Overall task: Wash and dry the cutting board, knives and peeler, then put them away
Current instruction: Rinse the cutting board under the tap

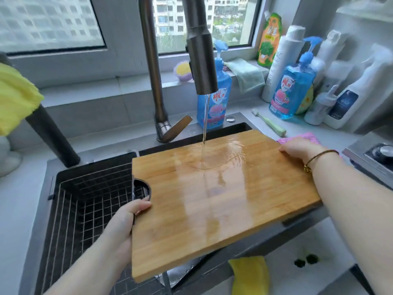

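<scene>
Two hands hold a wooden cutting board (212,199) flat over a dark sink (148,149), under a thin stream of water (205,124) from the pull-down faucet (202,60). Your left hand (127,218) grips the board's near left edge just below its half-round handle cut-out, thumb on top and the other fingers curled out of sight underneath. Your right hand (297,149) clasps the far right corner; its fingertips go over the edge and are hidden, so how far they wrap cannot be told. The board's long axis runs from your left hand, low and near, across to your right hand, farther back, so it spans the basin between them, with the water landing on the top face nearer the right hand. Wet sheen covers the middle of the board, and water seems to spill off the near edge, which suggests a slight tilt toward you. A yellow sponge (248,275) lies near the bottom of the view, below the board and closer to your right arm; for scrubbing, that hand looks the likelier one to free. A wire basket (85,209) sits in the sink's left part. No knives or peeler can be made out; the board hides the right of the basin. Blue dish soap bottles (291,90) stand on the counter behind.
</scene>
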